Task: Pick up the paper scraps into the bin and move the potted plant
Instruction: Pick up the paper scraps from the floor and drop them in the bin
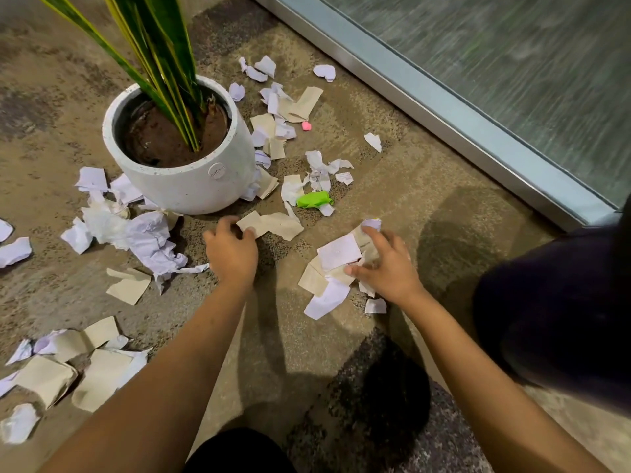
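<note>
1. Torn paper scraps, white and tan, lie strewn over a mottled brown carpet (pixel 375 186). They ring a round white ceramic pot holding a potted plant (pixel 181 155) with long green and yellow-edged leaves, which stands at upper left.

2. The left hand (pixel 232 254) reaches forward just below the pot. Its fingertips and thumb are curled and pinch the near edge of a flat tan paper scrap (pixel 273 225), which rests on the carpet.

3. The right hand (pixel 389 264) spreads over a small heap of white and tan scraps (pixel 333 268). Its fingers are bent and half-closed around the heap, with a pale scrap at the fingertips.

4. A crumpled bright green paper wad (pixel 314 199) and a tiny pink scrap (pixel 306 126) sit among the pieces beyond the hands.

5. No bin is clearly in view. A dark rounded shape (pixel 560 319) at right is too blurred to identify.

6. A grey metal door frame (pixel 444 107) with frosted glass runs diagonally across the upper right.

7. Doing this step well probably means sweeping neighbouring scraps together into one bundle per hand, closing the fingers fully before lifting so thin pieces do not slip, and clearing those tucked against the pot before moving the plant.
</note>
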Demonstrator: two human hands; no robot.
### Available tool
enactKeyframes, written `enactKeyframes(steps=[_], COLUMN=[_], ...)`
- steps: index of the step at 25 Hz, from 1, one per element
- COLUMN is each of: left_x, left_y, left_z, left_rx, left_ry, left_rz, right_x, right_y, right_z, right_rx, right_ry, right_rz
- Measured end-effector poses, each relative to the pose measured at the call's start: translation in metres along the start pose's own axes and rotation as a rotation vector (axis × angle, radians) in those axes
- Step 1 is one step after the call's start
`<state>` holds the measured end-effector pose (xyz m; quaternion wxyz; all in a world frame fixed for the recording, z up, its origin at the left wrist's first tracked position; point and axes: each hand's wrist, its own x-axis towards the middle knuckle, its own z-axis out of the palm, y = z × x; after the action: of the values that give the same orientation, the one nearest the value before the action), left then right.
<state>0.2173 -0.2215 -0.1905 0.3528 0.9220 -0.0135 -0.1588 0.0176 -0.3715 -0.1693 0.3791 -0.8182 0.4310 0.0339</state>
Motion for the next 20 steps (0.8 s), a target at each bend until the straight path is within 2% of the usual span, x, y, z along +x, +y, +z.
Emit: enactKeyframes(steps=[6, 9, 12, 15, 20], left_x=[0.007, 0.008, 0.02, 0.027, 0.027], left_y=[-0.003, -0.012, -0.018, -0.02, -0.018], left_z=[0.005, -0.002, -0.009, -0.015, -0.029], left_rx=[-0.348, -0.268, -0.197, -0.203, -0.385], left_ry=[0.103, 0.104, 0.043, -0.029, -0.18], left_rz=[-0.177, -0.144, -0.073, -0.095, -0.194], right_x=[0.002, 0.0, -0.001, -0.003, -0.007], right_y=[0.002, 0.002, 0.002, 0.001, -0.001], right_z=[0.014, 0.014, 0.01, 0.005, 0.003], right_rx=[-0.075, -0.07, -0.068, -0.081, -0.09], right_ry=[0.002, 0.02, 0.001, -0.022, -0.032], right_rz=[0.071, 0.075, 0.074, 0.058, 0.048])
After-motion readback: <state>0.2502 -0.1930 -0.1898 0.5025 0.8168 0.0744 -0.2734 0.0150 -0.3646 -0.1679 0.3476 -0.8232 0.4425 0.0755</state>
